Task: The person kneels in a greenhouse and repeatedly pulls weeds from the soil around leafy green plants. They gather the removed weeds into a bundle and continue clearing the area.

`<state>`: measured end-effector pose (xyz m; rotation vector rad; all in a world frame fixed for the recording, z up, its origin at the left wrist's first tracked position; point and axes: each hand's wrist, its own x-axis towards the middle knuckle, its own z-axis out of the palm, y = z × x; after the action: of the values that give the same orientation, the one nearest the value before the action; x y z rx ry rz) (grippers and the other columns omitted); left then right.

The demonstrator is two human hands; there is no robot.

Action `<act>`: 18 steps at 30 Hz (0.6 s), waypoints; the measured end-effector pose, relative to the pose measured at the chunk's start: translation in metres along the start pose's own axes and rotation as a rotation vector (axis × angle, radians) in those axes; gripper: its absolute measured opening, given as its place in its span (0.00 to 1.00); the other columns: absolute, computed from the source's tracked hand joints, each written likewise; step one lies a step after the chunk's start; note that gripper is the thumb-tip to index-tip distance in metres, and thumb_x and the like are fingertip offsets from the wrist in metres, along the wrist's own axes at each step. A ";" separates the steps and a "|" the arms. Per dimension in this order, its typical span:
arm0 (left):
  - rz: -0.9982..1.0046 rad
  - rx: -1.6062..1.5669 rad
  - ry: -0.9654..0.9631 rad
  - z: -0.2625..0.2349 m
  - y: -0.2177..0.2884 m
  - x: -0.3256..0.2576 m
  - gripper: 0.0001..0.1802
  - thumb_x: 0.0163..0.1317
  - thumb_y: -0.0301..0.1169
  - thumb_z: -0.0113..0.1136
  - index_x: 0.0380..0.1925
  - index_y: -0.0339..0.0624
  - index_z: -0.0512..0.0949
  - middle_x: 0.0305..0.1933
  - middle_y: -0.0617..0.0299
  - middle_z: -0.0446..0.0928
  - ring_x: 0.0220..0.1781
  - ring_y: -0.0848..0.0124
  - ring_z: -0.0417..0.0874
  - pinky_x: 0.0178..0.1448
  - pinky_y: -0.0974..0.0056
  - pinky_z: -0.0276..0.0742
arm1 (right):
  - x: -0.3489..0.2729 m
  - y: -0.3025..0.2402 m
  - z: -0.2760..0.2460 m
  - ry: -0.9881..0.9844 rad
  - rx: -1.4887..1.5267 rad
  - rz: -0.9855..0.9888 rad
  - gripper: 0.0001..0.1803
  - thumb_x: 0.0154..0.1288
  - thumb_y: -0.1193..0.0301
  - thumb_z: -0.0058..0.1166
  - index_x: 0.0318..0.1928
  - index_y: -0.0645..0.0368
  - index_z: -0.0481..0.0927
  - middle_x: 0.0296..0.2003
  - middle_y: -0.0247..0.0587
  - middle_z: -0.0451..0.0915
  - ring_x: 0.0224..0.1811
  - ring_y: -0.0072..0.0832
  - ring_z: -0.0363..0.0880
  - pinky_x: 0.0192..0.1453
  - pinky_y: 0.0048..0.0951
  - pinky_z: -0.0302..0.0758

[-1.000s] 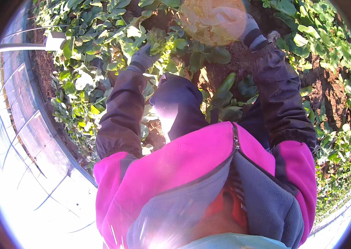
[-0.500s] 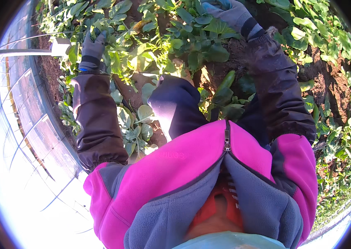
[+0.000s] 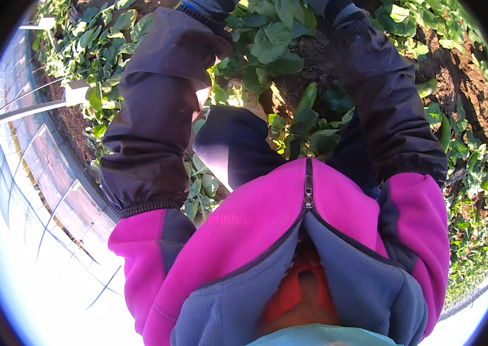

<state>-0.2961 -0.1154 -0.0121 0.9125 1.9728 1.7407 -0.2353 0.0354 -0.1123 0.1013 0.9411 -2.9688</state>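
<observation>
My left hand (image 3: pixel 214 7), in a dark grey glove, reaches forward to the top edge, beside broad green leaves (image 3: pixel 271 41). My right hand (image 3: pixel 339 10), also gloved, is at the top edge on the other side of those leaves. The picture's edge cuts off the fingers of both hands, so their grip and anything in them are hidden. Dark brown sleeve covers run up both forearms. Between my knees stands a smooth, long green shape (image 3: pixel 308 95); whether it is a leaf or a fruit, I cannot tell.
Leafy plants (image 3: pixel 102 34) spread over reddish-brown soil (image 3: pixel 449 81) on both sides. At the left, a wire mesh fence (image 3: pixel 53 167) stands near a pale bar (image 3: pixel 36 109) with a white end piece. My bent knee (image 3: pixel 235 135) is close to the plants.
My left hand has swung forward and to the right, out of the left-hand leaves toward the middle. My right hand has shifted forward, so less of it shows.
</observation>
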 end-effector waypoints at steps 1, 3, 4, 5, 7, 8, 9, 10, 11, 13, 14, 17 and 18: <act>0.003 0.091 0.035 -0.012 -0.007 -0.010 0.16 0.59 0.29 0.60 0.47 0.39 0.74 0.37 0.63 0.78 0.39 0.74 0.77 0.43 0.68 0.74 | -0.002 -0.015 -0.013 0.061 -0.414 -0.182 0.13 0.61 0.78 0.52 0.48 0.62 0.78 0.42 0.40 0.79 0.42 0.26 0.77 0.44 0.28 0.76; -0.274 0.720 -0.232 -0.032 -0.022 -0.041 0.17 0.57 0.38 0.61 0.45 0.45 0.76 0.39 0.58 0.79 0.39 0.72 0.80 0.43 0.64 0.76 | -0.001 -0.039 -0.028 0.211 -0.703 -0.318 0.14 0.60 0.79 0.52 0.48 0.63 0.77 0.43 0.39 0.79 0.42 0.26 0.77 0.43 0.27 0.76; -0.488 1.079 -0.364 -0.037 -0.031 -0.053 0.18 0.56 0.43 0.61 0.44 0.48 0.77 0.39 0.56 0.80 0.39 0.71 0.81 0.42 0.62 0.77 | -0.001 -0.050 -0.032 0.298 -0.575 -0.279 0.14 0.60 0.79 0.52 0.48 0.63 0.77 0.43 0.39 0.79 0.42 0.26 0.77 0.43 0.26 0.76; -0.454 1.226 -0.511 -0.033 -0.042 -0.071 0.17 0.55 0.46 0.58 0.42 0.54 0.79 0.51 0.58 0.74 0.49 0.60 0.76 0.51 0.53 0.71 | -0.002 -0.056 -0.033 0.381 -0.444 -0.237 0.14 0.60 0.79 0.52 0.48 0.63 0.77 0.43 0.39 0.79 0.42 0.26 0.77 0.43 0.26 0.76; -0.411 1.509 -0.670 -0.024 -0.061 -0.106 0.16 0.54 0.47 0.56 0.42 0.61 0.80 0.62 0.61 0.68 0.62 0.53 0.68 0.62 0.44 0.60 | -0.007 -0.063 -0.032 0.320 -0.492 -0.310 0.14 0.61 0.78 0.53 0.48 0.64 0.77 0.43 0.39 0.79 0.40 0.26 0.77 0.42 0.26 0.76; -0.317 1.603 -0.672 -0.020 -0.067 -0.119 0.17 0.53 0.47 0.56 0.43 0.62 0.80 0.62 0.62 0.68 0.64 0.55 0.65 0.65 0.46 0.56 | -0.009 -0.063 -0.030 0.294 -0.516 -0.348 0.14 0.61 0.78 0.53 0.48 0.64 0.77 0.43 0.39 0.79 0.40 0.26 0.77 0.42 0.25 0.77; -0.269 1.650 -0.728 -0.017 -0.073 -0.126 0.17 0.53 0.46 0.56 0.43 0.63 0.80 0.62 0.62 0.68 0.66 0.57 0.63 0.68 0.47 0.52 | -0.010 -0.063 -0.028 0.297 -0.546 -0.338 0.14 0.61 0.78 0.53 0.48 0.64 0.77 0.43 0.39 0.79 0.40 0.27 0.78 0.42 0.26 0.77; -0.226 1.704 -0.683 -0.014 -0.077 -0.132 0.17 0.52 0.46 0.57 0.43 0.64 0.80 0.63 0.62 0.67 0.67 0.56 0.61 0.68 0.46 0.50 | -0.009 -0.061 -0.026 0.298 -0.577 -0.329 0.14 0.61 0.78 0.53 0.48 0.65 0.77 0.43 0.40 0.79 0.40 0.27 0.78 0.42 0.26 0.77; -0.234 1.715 -0.691 -0.012 -0.079 -0.136 0.17 0.51 0.46 0.57 0.43 0.64 0.80 0.64 0.62 0.66 0.69 0.55 0.59 0.69 0.46 0.47 | -0.008 -0.059 -0.024 0.295 -0.607 -0.321 0.14 0.61 0.78 0.53 0.49 0.65 0.77 0.43 0.40 0.79 0.40 0.28 0.78 0.42 0.26 0.77; -0.218 1.717 -0.703 -0.011 -0.078 -0.138 0.18 0.48 0.47 0.59 0.42 0.65 0.80 0.67 0.62 0.63 0.71 0.55 0.55 0.70 0.46 0.45 | -0.006 -0.055 -0.020 0.302 -0.484 -0.239 0.14 0.61 0.77 0.53 0.48 0.65 0.77 0.44 0.42 0.79 0.41 0.29 0.78 0.43 0.26 0.77; -0.282 1.691 -0.763 -0.012 -0.077 -0.137 0.19 0.47 0.47 0.60 0.42 0.65 0.80 0.67 0.62 0.61 0.71 0.55 0.55 0.70 0.46 0.44 | -0.005 -0.054 -0.019 0.303 -0.423 -0.200 0.14 0.61 0.77 0.53 0.48 0.65 0.77 0.44 0.42 0.79 0.41 0.29 0.78 0.43 0.26 0.77; -0.306 1.692 -0.813 -0.018 -0.072 -0.136 0.19 0.45 0.47 0.61 0.41 0.64 0.80 0.68 0.63 0.61 0.71 0.55 0.55 0.70 0.47 0.46 | -0.005 -0.050 -0.017 0.304 -0.498 -0.248 0.14 0.62 0.77 0.53 0.48 0.66 0.77 0.44 0.42 0.79 0.42 0.29 0.78 0.44 0.26 0.77; -0.290 1.674 -0.684 -0.021 -0.072 -0.138 0.20 0.46 0.47 0.61 0.41 0.61 0.80 0.67 0.63 0.61 0.71 0.56 0.55 0.70 0.47 0.47 | -0.005 -0.050 -0.017 0.302 -0.523 -0.260 0.14 0.62 0.77 0.53 0.48 0.66 0.77 0.45 0.42 0.79 0.42 0.29 0.78 0.44 0.26 0.77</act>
<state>-0.2256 -0.2254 -0.0989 1.2003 2.4555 -0.7101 -0.2319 0.0858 -0.0971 0.4525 1.8622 -2.8504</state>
